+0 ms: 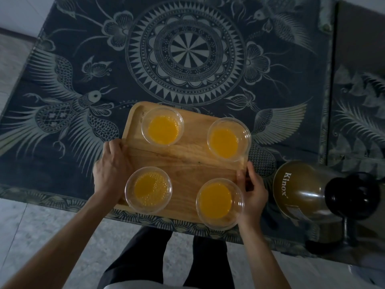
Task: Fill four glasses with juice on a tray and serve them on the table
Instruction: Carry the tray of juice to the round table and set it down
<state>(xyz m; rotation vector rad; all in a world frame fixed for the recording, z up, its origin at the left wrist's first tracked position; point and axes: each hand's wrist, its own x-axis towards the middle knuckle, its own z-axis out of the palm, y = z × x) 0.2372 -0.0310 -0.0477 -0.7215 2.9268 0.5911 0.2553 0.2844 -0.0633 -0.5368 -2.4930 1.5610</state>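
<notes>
Head view, looking straight down. A wooden tray [187, 161] is being held at the near edge of a table covered by a dark blue batik tablecloth [83, 65] printed with a central mandala and birds. The tray is sitting rotated, its long sides running diagonally to the table edge, its near side overhanging or level with that edge; whether it is resting on the cloth or lifted cannot be told.

Four clear glasses are being carried on the tray, each partly filled with orange juice. The far-left glass [162, 126] is standing in the tray's far-left corner. The far-right glass [228, 139] is standing at the tray's far-right corner, its rim reaching past the tray edge. The near-left glass [148, 189] is standing at the tray's near-left corner, its juice bubbly. The near-right glass [219, 203] is standing at the tray's near-right corner. All four are upright and apart from each other.

The tray's left edge is being gripped by the left hand [111, 167], fingers curled over the rim, beside the near-left glass. The tray's right edge is being gripped by the right hand [253, 192], thumb on top, just beside the near-right glass.

Right of the tray, apart from it, a metallic jug marked "Kinox" [300, 190] with a black lid and handle is standing on the table.
</notes>
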